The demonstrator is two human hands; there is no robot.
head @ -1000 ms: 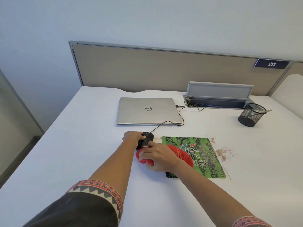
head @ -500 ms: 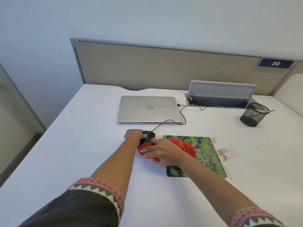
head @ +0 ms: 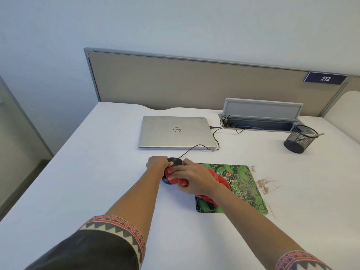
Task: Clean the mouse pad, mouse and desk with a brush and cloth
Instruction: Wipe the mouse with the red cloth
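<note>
A black wired mouse [head: 175,161] lies on the white desk [head: 97,182], just left of the green patterned mouse pad [head: 239,184]. My left hand [head: 157,163] grips the mouse from its left side. My right hand [head: 191,179] presses a bunched red cloth [head: 218,179] onto the mouse's top; the cloth trails back over the pad's left part. Most of the mouse is hidden under the cloth and fingers. Brown crumbs [head: 263,184] are scattered on the desk beside the pad's right edge. No brush is visible.
A closed silver laptop [head: 176,132] sits behind the mouse, with the mouse cable [head: 214,141] looping to its right side. A black mesh pen cup [head: 300,140] stands at the back right, in front of an open cable tray [head: 261,115]. A beige partition closes off the desk's far edge.
My right hand has slid the red cloth a little further forward over the mouse. My left hand has kept its hold on the mouse's side.
</note>
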